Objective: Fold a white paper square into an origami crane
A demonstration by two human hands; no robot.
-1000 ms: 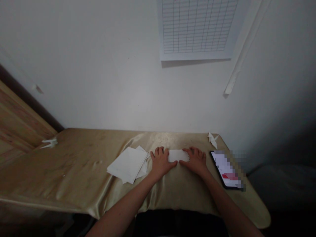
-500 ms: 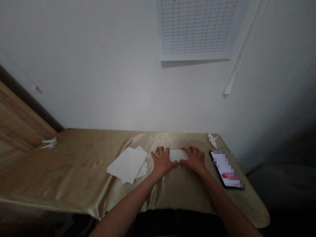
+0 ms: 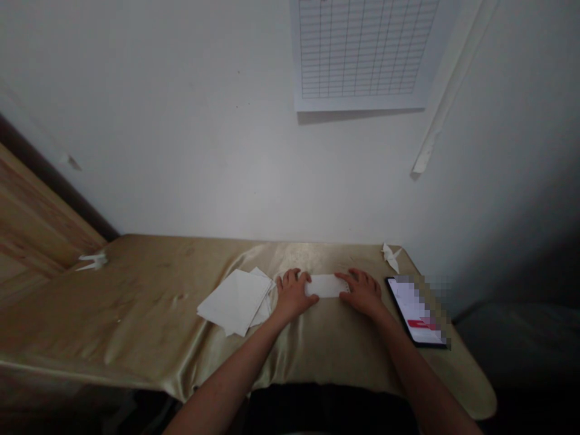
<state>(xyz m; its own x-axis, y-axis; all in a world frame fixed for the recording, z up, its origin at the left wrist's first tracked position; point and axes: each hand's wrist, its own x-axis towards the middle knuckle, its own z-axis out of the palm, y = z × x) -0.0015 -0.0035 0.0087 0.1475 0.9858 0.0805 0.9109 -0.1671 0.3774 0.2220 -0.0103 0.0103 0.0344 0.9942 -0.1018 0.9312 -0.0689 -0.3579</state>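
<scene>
Paper rectangle: a small white paper rectangle (image 3: 325,286) lies flat near the middle of the counter, its long sides running left to right, with a row of small holes or notches by its right end.
Left hand: the left hand (image 3: 291,297) touches the left end; its grip has the thumb at the near edge and the fingers apart from it toward the far edge; whether it pinches the paper, I cannot tell.
Right hand: the right hand (image 3: 364,295) lies over the right end, thumb near and forefinger far, the two apart; any pinch is again impossible to tell.
Paper stack: loosely piled white sheets (image 3: 235,299), just left of the left hand.
Smartphone: a lit smartphone (image 3: 408,308), right of the right hand, its screen partly pixelated.
Folded bird: a white origami bird (image 3: 390,258) at the far right, beyond the smartphone.
Far left: a small white object (image 3: 93,261), too blurred to name.
Counter: gold satin cloth (image 3: 149,302), creased at the near side, covers the counter.
Wall: a printed grid sheet (image 3: 362,54) hangs beyond.
</scene>
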